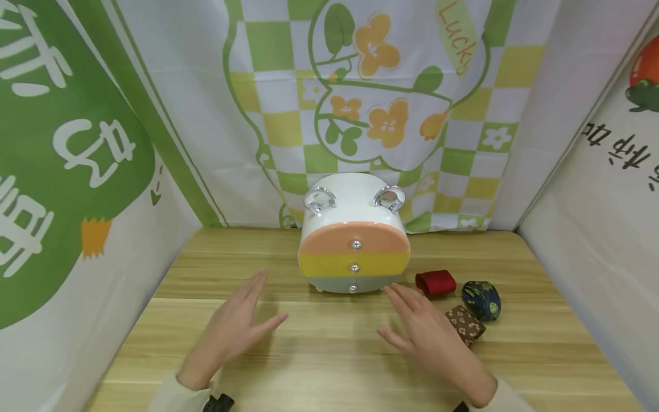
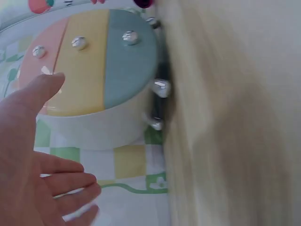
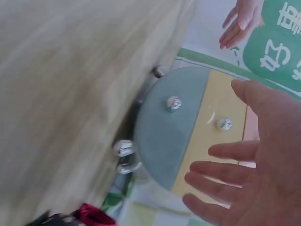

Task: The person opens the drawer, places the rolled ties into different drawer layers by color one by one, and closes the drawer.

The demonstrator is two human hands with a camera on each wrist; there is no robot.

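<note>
A rounded white box (image 1: 355,194) with three drawer fronts in orange, yellow and grey-green stands at the back of the table, a silver knob on each drawer and two silver rings on top. My left hand (image 1: 234,326) is held in front of it on the left, fingers straight and thumb spread, holding nothing. On the other side my right hand (image 1: 427,332) reaches toward the box's lower right, also with extended fingers and nothing in it. Beside the right hand lie a red fabric roll (image 1: 436,283), a dark blue patterned roll (image 1: 481,300) and a brown flowered fabric piece (image 1: 465,325), partly hidden by that hand.
The light wooden table (image 1: 329,366) runs back to a hanging cloth (image 1: 283,129) with green and yellow checks, just behind the box. Printed cloth walls (image 1: 67,171) close in the left and right sides.
</note>
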